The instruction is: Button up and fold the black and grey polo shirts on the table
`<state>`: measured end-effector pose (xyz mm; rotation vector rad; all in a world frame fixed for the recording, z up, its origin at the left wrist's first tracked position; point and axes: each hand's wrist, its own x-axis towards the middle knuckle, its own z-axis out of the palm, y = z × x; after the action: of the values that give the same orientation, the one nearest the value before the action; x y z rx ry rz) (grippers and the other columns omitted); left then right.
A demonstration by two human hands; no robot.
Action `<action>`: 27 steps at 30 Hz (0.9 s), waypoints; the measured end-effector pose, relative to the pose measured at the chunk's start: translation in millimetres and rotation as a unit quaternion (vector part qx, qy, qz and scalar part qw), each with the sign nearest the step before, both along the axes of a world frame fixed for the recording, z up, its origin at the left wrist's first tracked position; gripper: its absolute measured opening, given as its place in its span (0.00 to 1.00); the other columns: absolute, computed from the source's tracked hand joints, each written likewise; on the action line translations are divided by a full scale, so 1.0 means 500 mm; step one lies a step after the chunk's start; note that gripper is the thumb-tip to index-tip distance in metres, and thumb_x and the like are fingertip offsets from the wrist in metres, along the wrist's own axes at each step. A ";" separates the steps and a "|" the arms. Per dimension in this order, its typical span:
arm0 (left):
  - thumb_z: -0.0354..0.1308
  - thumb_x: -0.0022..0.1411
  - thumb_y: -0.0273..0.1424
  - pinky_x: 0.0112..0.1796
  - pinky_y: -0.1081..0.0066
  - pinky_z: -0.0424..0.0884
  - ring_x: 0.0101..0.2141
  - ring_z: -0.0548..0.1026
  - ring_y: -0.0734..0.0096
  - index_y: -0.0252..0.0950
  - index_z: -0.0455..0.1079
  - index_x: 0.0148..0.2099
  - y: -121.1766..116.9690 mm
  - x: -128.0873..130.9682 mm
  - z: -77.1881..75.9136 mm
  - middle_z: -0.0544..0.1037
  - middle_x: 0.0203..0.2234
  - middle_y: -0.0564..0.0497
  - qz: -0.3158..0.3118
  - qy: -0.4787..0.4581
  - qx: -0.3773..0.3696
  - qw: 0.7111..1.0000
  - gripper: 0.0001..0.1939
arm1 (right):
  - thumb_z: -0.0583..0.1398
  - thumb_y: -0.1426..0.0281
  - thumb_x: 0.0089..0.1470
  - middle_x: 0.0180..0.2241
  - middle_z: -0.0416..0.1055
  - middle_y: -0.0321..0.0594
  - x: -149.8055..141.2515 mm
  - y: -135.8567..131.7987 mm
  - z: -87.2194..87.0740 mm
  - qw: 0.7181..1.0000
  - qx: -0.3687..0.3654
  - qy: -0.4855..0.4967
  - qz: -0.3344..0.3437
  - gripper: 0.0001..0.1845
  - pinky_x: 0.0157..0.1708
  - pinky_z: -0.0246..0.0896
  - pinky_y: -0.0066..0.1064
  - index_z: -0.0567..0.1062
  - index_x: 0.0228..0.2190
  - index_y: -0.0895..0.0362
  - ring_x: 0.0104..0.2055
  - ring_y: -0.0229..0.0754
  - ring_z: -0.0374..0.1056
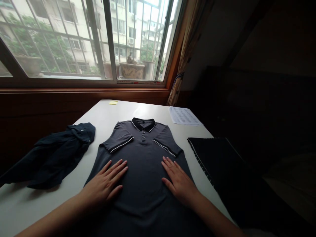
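Observation:
A dark grey polo shirt (144,154) lies spread face up on the white table (103,113), collar towards the window, with white trim on collar and sleeves. My left hand (106,182) rests flat on the shirt's left side, fingers stretched out. My right hand (178,179) lies flat on its right side, fingers also extended. Both hands hold nothing.
A crumpled dark blue garment (53,156) lies at the table's left. A black cloth with a striped edge (217,158) sits at the right. A printed sheet of paper (184,116) and a yellow sticky note (113,102) lie near the window.

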<state>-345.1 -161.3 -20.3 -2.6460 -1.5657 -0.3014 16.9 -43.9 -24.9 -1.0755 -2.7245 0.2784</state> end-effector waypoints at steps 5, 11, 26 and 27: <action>0.51 0.72 0.44 0.66 0.57 0.55 0.67 0.57 0.57 0.45 0.42 0.74 -0.065 -0.070 -0.011 0.51 0.70 0.50 0.047 0.044 0.038 0.997 0.36 | 0.50 0.54 0.68 0.72 0.40 0.35 0.053 -0.033 0.001 1.000 -0.005 -0.026 -0.010 0.34 0.70 0.42 0.50 0.47 0.69 0.46 0.73 0.47 0.40; 0.50 0.72 0.41 0.62 0.58 0.63 0.65 0.63 0.57 0.45 0.46 0.73 -0.137 -0.123 -0.017 0.55 0.70 0.51 0.064 0.061 0.071 0.994 0.33 | 0.48 0.53 0.68 0.72 0.39 0.35 0.088 -0.069 0.006 0.998 -0.018 -0.063 -0.018 0.34 0.71 0.41 0.48 0.48 0.69 0.48 0.73 0.46 0.39; 0.50 0.72 0.36 0.63 0.51 0.62 0.63 0.65 0.56 0.46 0.61 0.68 -0.047 -0.077 -0.001 0.66 0.65 0.50 0.077 0.025 0.041 0.996 0.24 | 0.51 0.55 0.67 0.68 0.56 0.42 0.048 -0.009 0.008 0.995 0.051 -0.006 -0.081 0.30 0.67 0.52 0.46 0.63 0.64 0.54 0.69 0.49 0.52; 0.50 0.72 0.36 0.63 0.52 0.63 0.63 0.65 0.56 0.46 0.60 0.68 -0.044 -0.069 -0.004 0.65 0.65 0.50 0.080 0.021 0.038 0.996 0.24 | 0.51 0.55 0.67 0.68 0.56 0.42 0.044 -0.007 0.004 0.995 0.055 -0.006 -0.080 0.30 0.67 0.52 0.47 0.63 0.64 0.54 0.69 0.49 0.51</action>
<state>-379.8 -183.2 -22.4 -2.4362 -1.7042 -0.2879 38.8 -47.6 -23.2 -1.2567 -2.6098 0.0950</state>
